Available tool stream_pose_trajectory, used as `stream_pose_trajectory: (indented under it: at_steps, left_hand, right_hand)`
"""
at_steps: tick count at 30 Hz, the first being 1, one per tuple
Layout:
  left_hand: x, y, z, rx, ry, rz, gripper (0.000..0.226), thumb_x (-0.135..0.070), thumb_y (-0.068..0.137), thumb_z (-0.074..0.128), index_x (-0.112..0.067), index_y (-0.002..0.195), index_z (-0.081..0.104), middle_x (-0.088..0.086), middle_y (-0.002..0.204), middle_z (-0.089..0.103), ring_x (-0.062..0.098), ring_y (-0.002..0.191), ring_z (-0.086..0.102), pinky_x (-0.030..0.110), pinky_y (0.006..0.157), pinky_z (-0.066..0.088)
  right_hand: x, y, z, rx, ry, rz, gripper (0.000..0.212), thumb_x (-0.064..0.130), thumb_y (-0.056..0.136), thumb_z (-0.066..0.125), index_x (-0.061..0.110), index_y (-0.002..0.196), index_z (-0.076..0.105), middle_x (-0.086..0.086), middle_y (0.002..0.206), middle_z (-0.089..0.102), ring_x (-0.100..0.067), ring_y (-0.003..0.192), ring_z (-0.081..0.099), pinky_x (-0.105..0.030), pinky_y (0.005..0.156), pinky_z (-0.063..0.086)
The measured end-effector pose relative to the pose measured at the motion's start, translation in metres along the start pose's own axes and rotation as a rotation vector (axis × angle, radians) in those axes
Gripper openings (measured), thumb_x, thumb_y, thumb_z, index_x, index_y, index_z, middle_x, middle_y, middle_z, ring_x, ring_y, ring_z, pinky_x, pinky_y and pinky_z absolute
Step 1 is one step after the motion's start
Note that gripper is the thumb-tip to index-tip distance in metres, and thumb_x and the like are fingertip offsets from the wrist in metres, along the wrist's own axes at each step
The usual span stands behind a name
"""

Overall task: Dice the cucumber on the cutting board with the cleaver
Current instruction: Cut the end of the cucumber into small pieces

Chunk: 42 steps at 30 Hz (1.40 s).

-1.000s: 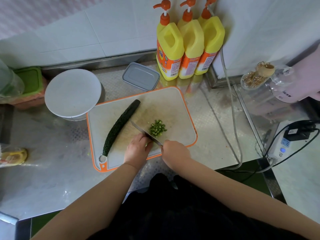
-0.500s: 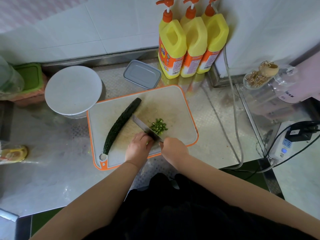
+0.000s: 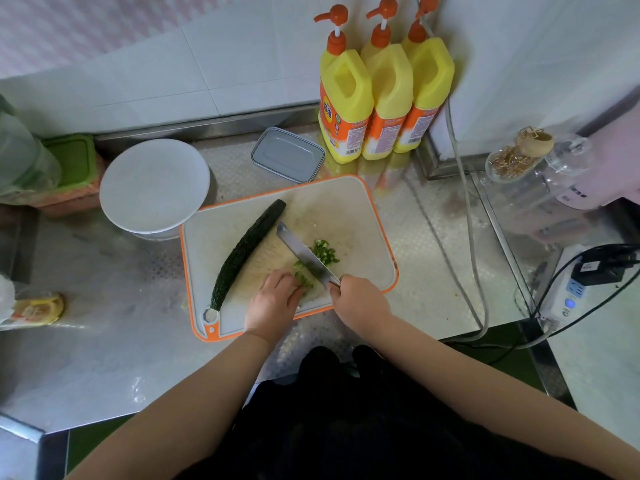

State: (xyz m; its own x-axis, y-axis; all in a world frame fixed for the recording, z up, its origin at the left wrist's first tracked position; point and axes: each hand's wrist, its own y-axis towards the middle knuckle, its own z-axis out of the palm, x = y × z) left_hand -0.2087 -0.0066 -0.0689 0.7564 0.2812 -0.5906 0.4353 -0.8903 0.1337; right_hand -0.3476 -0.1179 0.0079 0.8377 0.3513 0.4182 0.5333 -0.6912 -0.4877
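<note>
The steel counter (image 3: 104, 341) carries the cutting board (image 3: 360, 216) under the hands, a white bowl (image 3: 154, 188) beyond-left, a lid (image 3: 287, 154) and bottles (image 3: 381, 98) beyond.

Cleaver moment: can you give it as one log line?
right hand grips cleaver | left hand holds green strips | diced pile beside blade | whole cucumber uncut

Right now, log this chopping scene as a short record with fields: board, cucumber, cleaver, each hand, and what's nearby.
board: cutting board, orange rim, on steel counter
cucumber: long piece lying diagonally, uncut
cut pieces: small green pile beside the blade
cleaver: blade angled across the board
right hand: grips the cleaver handle
left hand: holds green strips at the blade
nearby: white plate, three yellow bottles
</note>
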Motion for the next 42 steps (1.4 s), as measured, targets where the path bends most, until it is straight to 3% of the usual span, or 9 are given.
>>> stream_pose_trajectory:
  at_steps: [3,7,11,18,23,29,34,39,42]
  left_hand:
    - [-0.001,0.001,-0.002,0.0,0.024,-0.017,0.028,-0.03,0.088,0.052,-0.006,0.09,0.068,0.006,0.098,0.062,0.028,0.086,0.06,0.034,0.067,0.051]
    - [-0.003,0.017,-0.004,-0.004,-0.004,-0.178,0.013,-0.013,0.089,0.065,-0.007,0.1,0.07,0.008,0.103,0.065,0.031,0.093,0.061,0.038,0.077,0.051]
    - [-0.005,0.039,-0.008,0.078,-0.011,-0.328,0.018,-0.02,0.093,0.059,-0.012,0.105,0.07,0.004,0.106,0.065,0.026,0.1,0.058,0.035,0.08,0.048]
    - [-0.008,0.052,-0.008,0.193,0.117,-0.297,0.02,-0.02,0.094,0.056,-0.017,0.105,0.072,0.004,0.105,0.066,0.025,0.1,0.057,0.034,0.076,0.048]
    - [-0.005,0.051,-0.009,0.205,0.131,-0.265,0.019,-0.021,0.094,0.056,-0.017,0.104,0.071,0.002,0.105,0.065,0.024,0.1,0.056,0.032,0.076,0.046]
    - [-0.002,0.046,-0.016,0.192,0.094,-0.254,0.017,-0.021,0.093,0.06,-0.016,0.104,0.071,0.002,0.103,0.065,0.023,0.098,0.057,0.032,0.075,0.046]
    - [0.0,0.043,-0.015,0.156,0.072,-0.287,0.015,-0.018,0.093,0.056,-0.016,0.1,0.069,0.001,0.1,0.065,0.023,0.096,0.057,0.032,0.075,0.045]
    - [-0.001,0.028,-0.015,0.145,0.018,-0.235,0.017,-0.016,0.095,0.053,-0.014,0.104,0.067,0.003,0.105,0.064,0.024,0.097,0.058,0.036,0.081,0.049]
    - [0.005,0.007,-0.012,0.149,0.035,-0.127,0.015,-0.015,0.089,0.066,-0.009,0.103,0.066,0.005,0.108,0.061,0.027,0.1,0.057,0.043,0.082,0.051]
  right_hand:
    - [0.001,-0.001,0.002,0.002,-0.027,-0.004,0.03,0.035,0.1,0.037,0.011,0.086,0.047,-0.016,0.095,0.064,-0.035,0.091,0.06,-0.035,0.069,0.042]
    - [0.004,0.0,0.003,0.004,-0.011,0.016,0.034,0.034,0.101,0.035,0.006,0.099,0.055,-0.014,0.099,0.064,-0.033,0.094,0.061,-0.034,0.072,0.043]
    - [0.008,0.002,0.007,0.006,-0.057,0.007,0.035,0.032,0.102,0.034,0.005,0.106,0.055,-0.015,0.106,0.064,-0.032,0.1,0.06,-0.033,0.076,0.044]
    - [0.01,0.008,0.017,0.056,-0.157,0.025,0.035,0.031,0.103,0.031,0.005,0.114,0.052,-0.013,0.113,0.062,-0.028,0.105,0.06,-0.032,0.081,0.045]
    - [0.014,0.017,0.013,0.08,-0.064,0.083,0.041,0.037,0.102,0.034,0.004,0.112,0.056,-0.014,0.111,0.062,-0.03,0.105,0.059,-0.034,0.081,0.044]
    - [0.0,0.023,-0.002,0.147,0.053,0.102,0.038,0.036,0.101,0.038,0.003,0.091,0.054,-0.008,0.079,0.054,-0.03,0.086,0.054,-0.032,0.068,0.039]
    - [0.005,0.01,-0.001,0.05,-0.05,0.015,0.037,0.034,0.101,0.037,0.002,0.104,0.056,-0.016,0.105,0.063,-0.032,0.1,0.059,-0.034,0.077,0.043]
    - [0.006,0.007,-0.001,0.076,-0.173,-0.039,0.038,0.035,0.103,0.033,0.004,0.108,0.055,-0.014,0.107,0.063,-0.03,0.1,0.06,-0.034,0.077,0.044]
    - [0.004,0.004,-0.001,0.067,-0.174,-0.055,0.037,0.034,0.102,0.034,0.004,0.106,0.056,-0.014,0.104,0.064,-0.031,0.098,0.06,-0.034,0.074,0.042]
